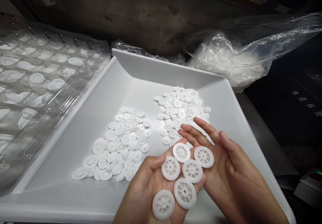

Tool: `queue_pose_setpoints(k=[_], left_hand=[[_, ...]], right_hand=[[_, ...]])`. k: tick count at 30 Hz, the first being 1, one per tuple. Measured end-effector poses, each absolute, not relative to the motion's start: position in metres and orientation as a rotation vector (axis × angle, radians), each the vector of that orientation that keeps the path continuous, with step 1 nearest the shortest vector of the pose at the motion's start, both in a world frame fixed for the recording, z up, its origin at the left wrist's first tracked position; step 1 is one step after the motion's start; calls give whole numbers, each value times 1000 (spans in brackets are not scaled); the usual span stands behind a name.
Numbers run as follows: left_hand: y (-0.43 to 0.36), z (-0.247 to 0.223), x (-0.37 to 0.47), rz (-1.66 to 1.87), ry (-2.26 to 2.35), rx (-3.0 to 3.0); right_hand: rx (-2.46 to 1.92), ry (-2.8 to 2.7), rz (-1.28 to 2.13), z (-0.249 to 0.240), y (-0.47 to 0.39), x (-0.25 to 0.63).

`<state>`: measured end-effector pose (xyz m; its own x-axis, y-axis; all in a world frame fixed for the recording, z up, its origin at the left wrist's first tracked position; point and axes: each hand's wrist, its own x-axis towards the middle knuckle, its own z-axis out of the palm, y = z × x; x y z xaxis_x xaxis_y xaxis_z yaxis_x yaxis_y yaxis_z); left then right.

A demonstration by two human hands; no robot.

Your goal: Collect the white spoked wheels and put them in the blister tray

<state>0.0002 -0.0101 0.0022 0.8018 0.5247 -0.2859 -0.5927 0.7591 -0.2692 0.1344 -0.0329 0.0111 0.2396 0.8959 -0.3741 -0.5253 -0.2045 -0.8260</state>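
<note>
My left hand [144,190] lies palm up over the near edge of a white tray [141,73], with several white spoked plastic wheels [184,173] resting flat on its palm and fingers. My right hand [226,165] is palm up beside it, its fingers under the far wheels and touching the left hand's fingertips. Two loose heaps of the same white wheels lie in the tray: one at the left middle [120,143], one farther back on the right [181,108], just beyond my right fingertips.
Clear plastic blister trays [37,79] holding white parts are stacked at the left of the white tray. A clear plastic bag [233,59] of white parts lies behind the tray at the right. A dark wall stands behind. A dark device with a green light [319,173] sits far right.
</note>
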Motion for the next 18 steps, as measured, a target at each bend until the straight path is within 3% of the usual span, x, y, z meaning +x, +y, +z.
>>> queue_pose_setpoints(k=[7, 18], left_hand=[[-9, 4, -4, 492, 226, -265], [-9, 16, 1, 584, 291, -362]], right_hand=[[-1649, -1525, 1117, 16, -41, 140], [-1757, -1677, 1003, 19, -42, 141]])
